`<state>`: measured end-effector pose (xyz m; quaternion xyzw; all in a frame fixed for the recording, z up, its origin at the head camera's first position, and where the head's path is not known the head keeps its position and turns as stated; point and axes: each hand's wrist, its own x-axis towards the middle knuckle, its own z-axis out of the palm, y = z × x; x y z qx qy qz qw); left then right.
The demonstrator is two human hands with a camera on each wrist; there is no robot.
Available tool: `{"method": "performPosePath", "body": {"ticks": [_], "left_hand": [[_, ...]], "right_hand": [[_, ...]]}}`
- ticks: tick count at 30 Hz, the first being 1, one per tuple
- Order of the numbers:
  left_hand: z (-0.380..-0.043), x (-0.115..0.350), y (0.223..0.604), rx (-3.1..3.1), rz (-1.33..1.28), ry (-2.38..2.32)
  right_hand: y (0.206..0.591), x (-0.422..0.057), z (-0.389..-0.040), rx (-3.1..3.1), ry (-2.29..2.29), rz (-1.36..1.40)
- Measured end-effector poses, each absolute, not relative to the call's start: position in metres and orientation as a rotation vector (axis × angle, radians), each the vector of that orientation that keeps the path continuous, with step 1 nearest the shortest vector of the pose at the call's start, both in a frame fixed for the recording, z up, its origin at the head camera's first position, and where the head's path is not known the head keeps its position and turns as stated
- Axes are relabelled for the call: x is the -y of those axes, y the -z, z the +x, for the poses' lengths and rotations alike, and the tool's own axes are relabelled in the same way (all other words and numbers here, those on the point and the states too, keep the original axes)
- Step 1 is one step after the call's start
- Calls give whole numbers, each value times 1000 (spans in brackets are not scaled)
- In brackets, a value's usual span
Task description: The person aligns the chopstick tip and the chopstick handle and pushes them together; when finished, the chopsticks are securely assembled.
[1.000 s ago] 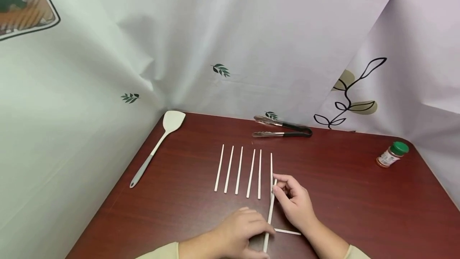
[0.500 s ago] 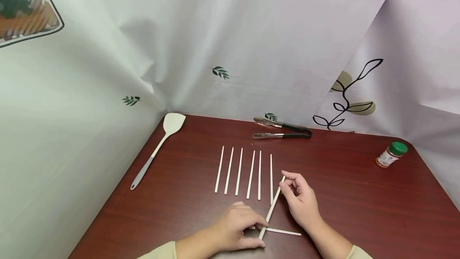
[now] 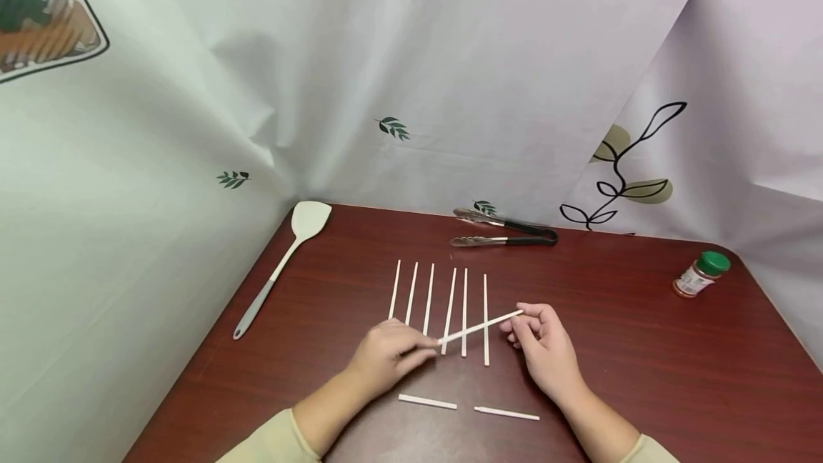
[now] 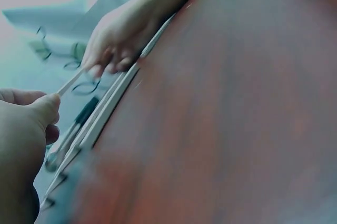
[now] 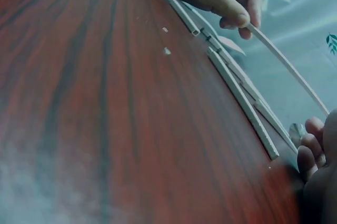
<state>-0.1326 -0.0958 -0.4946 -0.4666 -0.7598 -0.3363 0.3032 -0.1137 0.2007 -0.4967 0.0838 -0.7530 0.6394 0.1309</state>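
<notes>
A thin white chopstick (image 3: 472, 330) is raised over the table, held at both ends. My left hand (image 3: 382, 356) pinches its left end between thumb and fingers. My right hand (image 3: 546, 352) grips the other end, which is the higher one. In the right wrist view the chopstick (image 5: 287, 66) looks straight and whole. Two short white stick pieces, a left piece (image 3: 427, 401) and a right piece (image 3: 508, 414), lie end to end with a gap near me. Behind the hands several chopsticks (image 3: 464, 302) lie side by side; my left hand hides the lower ends of some.
A white spatula (image 3: 311, 220) with a grey handle lies at the left. Metal tongs (image 3: 530, 238) with black handles lie spread at the back. A green-capped spice jar (image 3: 697, 281) stands at the far right. Tiny pale chips (image 5: 167, 51) dot the table.
The held chopstick has swung from nearly upright in view to a shallow slant. My left hand has moved up and away from me, uncovering the left short piece; my right hand has shifted slightly right.
</notes>
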Motion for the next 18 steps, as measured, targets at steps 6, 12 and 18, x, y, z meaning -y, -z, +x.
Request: {"method": "performPosePath", "body": {"ticks": [6, 12, 18], "left_hand": [[-148, 111, 498, 2118, -1051, 873], [-153, 115, 502, 2174, -996, 861], [-151, 115, 502, 2176, -1002, 868]], "right_hand": [[499, -201, -114, 2242, -1726, 294], [499, -203, -114, 2286, -1567, 328], [500, -204, -114, 2326, -1489, 360]]}}
